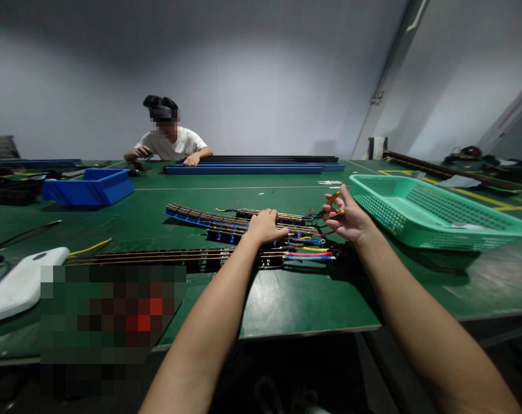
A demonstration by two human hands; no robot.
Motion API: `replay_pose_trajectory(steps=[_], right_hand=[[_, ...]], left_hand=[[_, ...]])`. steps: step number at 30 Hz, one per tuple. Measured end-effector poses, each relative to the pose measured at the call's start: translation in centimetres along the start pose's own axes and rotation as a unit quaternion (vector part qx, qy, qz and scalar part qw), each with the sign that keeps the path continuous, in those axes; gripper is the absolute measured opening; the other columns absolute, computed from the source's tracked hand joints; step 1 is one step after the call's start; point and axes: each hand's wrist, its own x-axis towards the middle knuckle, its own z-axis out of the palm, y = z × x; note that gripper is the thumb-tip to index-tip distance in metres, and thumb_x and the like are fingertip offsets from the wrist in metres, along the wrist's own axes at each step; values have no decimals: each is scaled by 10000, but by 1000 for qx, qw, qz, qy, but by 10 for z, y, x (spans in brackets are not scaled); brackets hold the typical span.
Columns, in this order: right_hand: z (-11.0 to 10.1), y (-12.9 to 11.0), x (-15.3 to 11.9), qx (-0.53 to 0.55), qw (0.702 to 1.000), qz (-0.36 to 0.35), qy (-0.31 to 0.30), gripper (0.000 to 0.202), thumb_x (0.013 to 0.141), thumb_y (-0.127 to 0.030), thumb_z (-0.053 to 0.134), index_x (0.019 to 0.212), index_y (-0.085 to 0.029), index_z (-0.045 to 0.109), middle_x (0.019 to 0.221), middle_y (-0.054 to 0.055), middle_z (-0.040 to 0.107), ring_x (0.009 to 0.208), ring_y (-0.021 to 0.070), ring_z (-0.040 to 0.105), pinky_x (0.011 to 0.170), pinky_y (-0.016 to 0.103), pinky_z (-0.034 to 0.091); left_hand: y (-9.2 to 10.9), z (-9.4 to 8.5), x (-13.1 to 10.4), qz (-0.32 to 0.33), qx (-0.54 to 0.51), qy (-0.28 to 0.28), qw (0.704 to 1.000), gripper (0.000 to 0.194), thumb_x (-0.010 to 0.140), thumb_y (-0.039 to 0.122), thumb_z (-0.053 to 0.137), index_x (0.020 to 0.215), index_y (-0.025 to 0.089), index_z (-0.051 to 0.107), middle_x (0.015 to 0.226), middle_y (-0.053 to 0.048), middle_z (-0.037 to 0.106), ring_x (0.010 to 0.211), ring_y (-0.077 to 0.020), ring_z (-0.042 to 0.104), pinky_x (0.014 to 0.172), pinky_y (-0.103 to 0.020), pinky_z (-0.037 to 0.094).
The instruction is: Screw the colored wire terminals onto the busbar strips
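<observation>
My left hand (266,225) lies palm down across several long strips, its thumb spread to the right. The strips have blue bases and copper-coloured rods or wires; one blue strip (191,217) sticks out to the left, slightly askew. My right hand (349,218) is raised at their right end, its fingers closed round a small tool with orange-yellow handles (333,199). It looks like pliers or cutters; its dark tip is hard to make out among thin wires. Nearer me runs a longer dark strip (157,257) with red, blue and yellow leads (310,253) at its right end.
At right stands a green mesh basket (416,234), close to my right hand. A blue bin (88,188) and a white device (25,282) are at left. Across the green table (304,305), a co-worker (170,141) sits behind long blue and black profiles (252,169).
</observation>
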Motion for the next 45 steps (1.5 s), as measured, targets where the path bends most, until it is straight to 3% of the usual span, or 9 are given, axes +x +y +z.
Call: replay_pose_trajectory(steps=[5,10,18,23,30,33,38,43,45], right_hand=[[1,18,0,-92,995,-23,-24,308,661,-413,796,800,-198,624,474,-100,428,381,41,294,346,142,157],[13,43,-2,-146,988,-29,-46,289,472,-107,873,684,-154,683,525,-57,575,471,67,469,380,157,277],[8,26,0,75,993,-66,63,310,801,-506,601,799,-243,436,528,-101,388,402,55,279,356,130,233],[-1,13,-12,166,980,-53,99,333,898,-569,472,836,-249,402,687,-19,578,416,61,341,361,132,271],[19,45,-74,140,987,-77,19,405,731,-521,777,985,-257,604,772,-19,621,484,62,429,351,124,278],[21,82,-114,13,996,-88,-33,400,782,-482,768,1097,-286,619,873,0,652,563,82,488,424,151,386],[11,129,-172,-194,961,-191,-50,442,807,-403,768,1198,-316,584,1016,58,680,832,185,652,660,252,544],[-3,129,-199,-212,960,-180,-22,495,831,-441,741,1272,-335,542,1155,88,690,1060,232,662,912,330,536],[-6,124,-198,-204,964,-167,-29,516,840,-431,734,1299,-340,516,1194,89,683,1069,229,661,903,334,539]], left_hand=[[1,0,-1,-3,3,-2,1000,455,826,568,539,1065,189,617,1185,-125,674,1115,-312,620,945,-421,507],[1,-1,-3,-2,10,-1,1000,455,847,568,529,1088,193,620,1182,-120,676,1132,-313,618,957,-418,500],[0,0,0,-4,-5,-2,1000,489,822,584,545,1096,185,614,1190,-136,670,1122,-324,624,931,-416,511],[1,0,0,-6,3,-5,1000,493,822,570,537,1112,179,611,1200,-138,670,1130,-321,624,940,-414,509],[1,0,-1,-8,11,-8,1000,531,831,588,522,1157,176,600,1235,-140,665,1151,-322,617,959,-418,502],[1,1,-1,-8,14,-6,1000,532,839,586,513,1173,180,597,1247,-139,657,1171,-324,606,974,-432,491],[1,3,-3,-8,19,-3,1000,546,860,583,491,1228,188,573,1303,-138,628,1224,-322,568,1005,-470,462],[1,5,-4,1,36,10,999,544,876,570,473,1230,171,581,1307,-148,624,1238,-330,551,1039,-480,420],[1,6,-4,0,42,14,999,548,874,575,476,1231,173,585,1301,-149,628,1224,-335,555,1028,-475,424]])
